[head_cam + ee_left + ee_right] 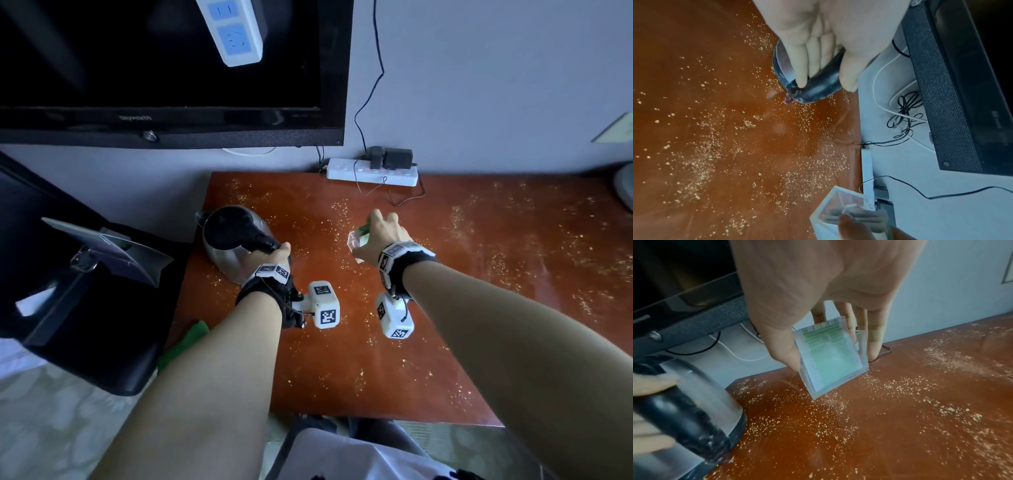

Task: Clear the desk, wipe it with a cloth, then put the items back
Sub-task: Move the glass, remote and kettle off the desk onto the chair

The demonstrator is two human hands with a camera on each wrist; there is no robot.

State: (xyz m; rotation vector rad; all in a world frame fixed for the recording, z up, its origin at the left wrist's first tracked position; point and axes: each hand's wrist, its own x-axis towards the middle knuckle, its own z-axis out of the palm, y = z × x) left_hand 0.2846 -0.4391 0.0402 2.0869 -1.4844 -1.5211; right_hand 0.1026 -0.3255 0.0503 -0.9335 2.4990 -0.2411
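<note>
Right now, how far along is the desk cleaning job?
Early, in the clearing stage. Nothing looks finished: the desk is covered in yellowish crumbs. In hand: the left hand grips the kettle by its handle, the right hand pinches a clear acrylic sign holder. Left: removing both, the power strip perhaps, wiping, then putting things back.

Glossy reddish wood desk [445, 308], brushed-metal kettle [222, 260], clear plastic card stand [830, 356]
</note>
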